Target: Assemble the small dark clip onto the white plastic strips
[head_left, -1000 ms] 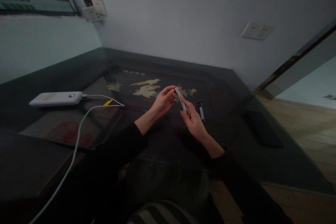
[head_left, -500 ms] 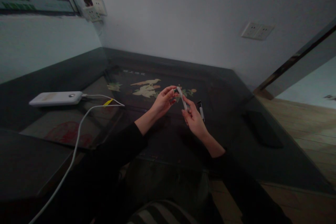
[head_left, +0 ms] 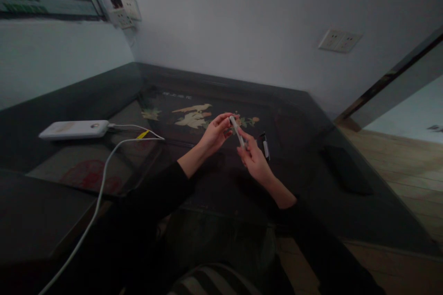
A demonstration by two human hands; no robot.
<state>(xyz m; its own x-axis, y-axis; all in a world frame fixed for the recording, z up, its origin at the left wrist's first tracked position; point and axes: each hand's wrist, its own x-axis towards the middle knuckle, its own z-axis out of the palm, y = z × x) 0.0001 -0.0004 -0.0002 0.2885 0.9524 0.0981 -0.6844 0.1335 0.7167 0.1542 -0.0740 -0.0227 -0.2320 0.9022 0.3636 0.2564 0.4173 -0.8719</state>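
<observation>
My right hand (head_left: 253,154) is closed round a slim, pale, stick-shaped object (head_left: 237,132), which tilts up and to the left. Its upper end meets the fingertips of my left hand (head_left: 218,132). There my left thumb and forefinger are pinched together; what they grip is too small and dim to name. Just right of my right hand, a small black and white object (head_left: 266,146) lies on the dark table (head_left: 221,184).
On the left sits a white power bank (head_left: 74,130) with a white cable (head_left: 104,170) running toward me. A flat black object (head_left: 347,170) lies at the right. Wall sockets (head_left: 339,40) are beyond the table, and its right edge drops to a wooden floor.
The upper end of the pale stick has shifted slightly left and down, closer against my left fingertips. My right hand has moved a little left with it; my left hand stays nearly still.
</observation>
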